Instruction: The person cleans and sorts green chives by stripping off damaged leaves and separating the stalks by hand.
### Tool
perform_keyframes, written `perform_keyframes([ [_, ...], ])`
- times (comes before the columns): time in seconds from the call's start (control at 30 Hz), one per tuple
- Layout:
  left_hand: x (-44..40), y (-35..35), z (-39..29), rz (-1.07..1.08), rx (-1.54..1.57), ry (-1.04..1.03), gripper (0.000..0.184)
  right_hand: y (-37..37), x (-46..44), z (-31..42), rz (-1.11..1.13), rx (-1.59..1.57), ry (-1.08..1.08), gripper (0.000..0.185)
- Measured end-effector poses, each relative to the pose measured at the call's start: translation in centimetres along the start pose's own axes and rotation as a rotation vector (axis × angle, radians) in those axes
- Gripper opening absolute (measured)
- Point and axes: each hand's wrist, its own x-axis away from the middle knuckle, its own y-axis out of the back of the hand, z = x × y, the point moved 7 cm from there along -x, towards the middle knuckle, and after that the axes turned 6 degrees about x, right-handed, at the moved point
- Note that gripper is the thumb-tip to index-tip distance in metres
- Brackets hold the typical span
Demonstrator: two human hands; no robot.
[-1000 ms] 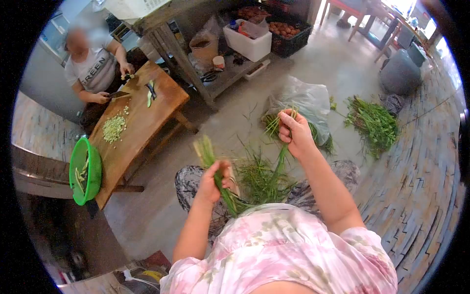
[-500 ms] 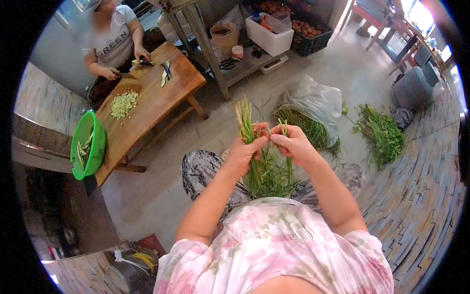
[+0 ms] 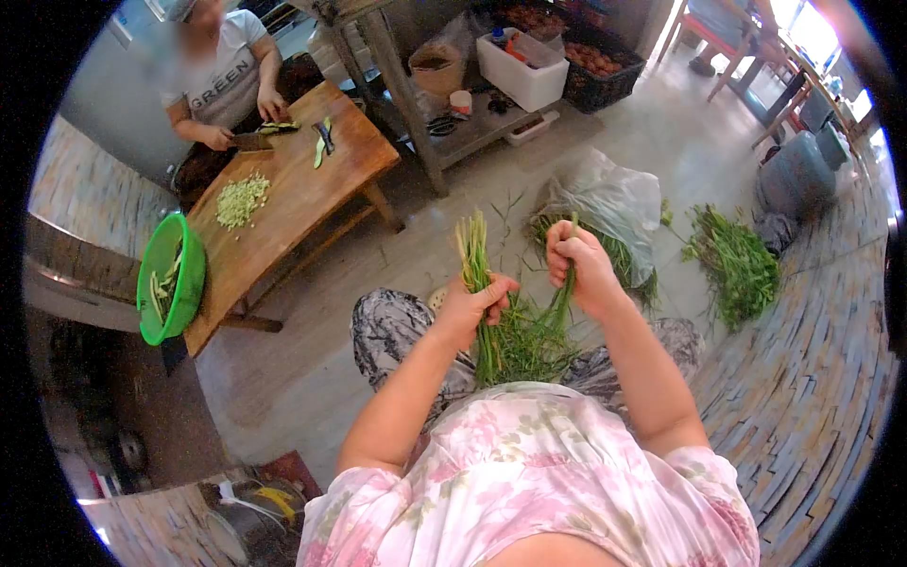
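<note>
Head view. From where I stand, I judge the step in hand to be the separating of green stalks. All places are given from the clear plastic bag [image 3: 609, 203].

1. Left hand [image 3: 472, 307]: located to the near left of the bag, with thumb and fingers clamped around the thicker bundle [image 3: 474, 250]. Grip firmly enough to hold the stalks parallel; excess pressure would probably bruise them.

2. Right hand [image 3: 584, 269]: located just on the near side of the bag, fingers curled and closed on the upper part of a thinner bunch [image 3: 561, 300]. The exact seat of the fingertips I cannot tell. Pinch few stalks at a time and draw along their length, because the loose greens [image 3: 529, 345], nearer the body than the bag, could snag.

3. Align the upper ends of the thicker bundle; they stand uneven.

Appearance. The thicker bundle is nearly upright, pale yellow-green at its upper ends and deeper green below the fist. The thinner bunch slants down from the right fist toward the loose greens, which are fine-leaved and tangled. Further stalks [image 3: 620, 257] lie partly beneath the bag. A leafier pile [image 3: 737, 269] lies to the right of the bag, apart from it.
</note>
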Motion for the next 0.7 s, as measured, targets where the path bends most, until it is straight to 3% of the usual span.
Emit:
perform_keyframes([
  [0.1, 0.4, -1.4, 0.4, 0.055, -0.112, 0.021, 0.023, -1.5, 0.1, 0.5, -0.115, 0.369, -0.017, 0.010],
  [0.13, 0.4, -1.7, 0.6, 0.068, -0.161, 0.007, 0.024, -2.5, 0.0, 1.1, -0.138, 0.487, 0.075, 0.014],
  [0.23, 0.7, -2.2, 0.9, 0.091, -0.120, 0.037, 0.027, -3.0, -0.9, 0.5, -0.092, 0.547, 0.164, 0.014],
  [0.37, 0.4, -0.4, 1.8, -0.041, 0.218, 0.096, 0.025, -1.0, -0.5, -0.4, -0.177, 0.344, 0.021, 0.012],
  [0.47, 0.0, 1.2, 1.5, -0.111, 0.297, 0.020, 0.028, 0.0, -0.1, -0.3, -0.186, 0.214, 0.029, 0.012],
  [0.57, 0.3, 2.0, 1.3, -0.100, 0.446, 0.053, 0.021, 0.8, 0.2, -0.1, -0.188, 0.145, 0.029, 0.014],
  [0.7, 0.5, 2.3, 1.2, 0.020, 0.607, 0.011, 0.027, 1.1, 0.2, -0.4, -0.189, 0.058, 0.044, 0.017],
])
